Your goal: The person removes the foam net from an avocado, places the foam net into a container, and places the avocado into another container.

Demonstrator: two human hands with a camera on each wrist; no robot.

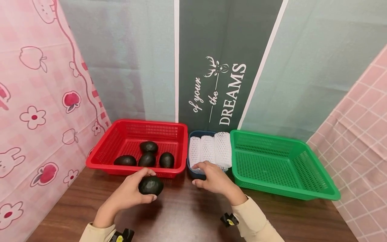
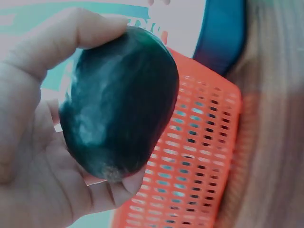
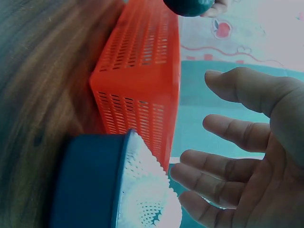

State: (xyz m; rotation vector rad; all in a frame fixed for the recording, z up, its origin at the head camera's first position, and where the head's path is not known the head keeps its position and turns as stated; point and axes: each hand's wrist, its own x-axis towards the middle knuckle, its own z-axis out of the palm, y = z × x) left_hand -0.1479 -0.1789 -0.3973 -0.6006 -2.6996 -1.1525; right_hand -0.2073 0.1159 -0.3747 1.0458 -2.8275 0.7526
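Note:
My left hand [image 1: 128,191] grips a dark green avocado [image 1: 151,185] in front of the red basket, thumb on one side and fingers on the other. In the left wrist view that avocado [image 2: 121,102] fills the grasp, its stem end showing. Over the near edge of the small blue basket [image 1: 196,175] hangs my right hand [image 1: 216,179], fingers loosely spread and holding nothing. White foam net sleeves [image 1: 208,149] lie side by side in the blue basket, right by the right fingertips. The right wrist view shows the palm [image 3: 266,190] beside the sleeves.
Several avocados [image 1: 148,147] sit inside the red basket [image 1: 102,148] at the left. A green basket [image 1: 281,193] stands at the right, with the blue one between them. All rest on a brown wooden table [image 1: 181,218], with printed cloths hanging behind and at both sides.

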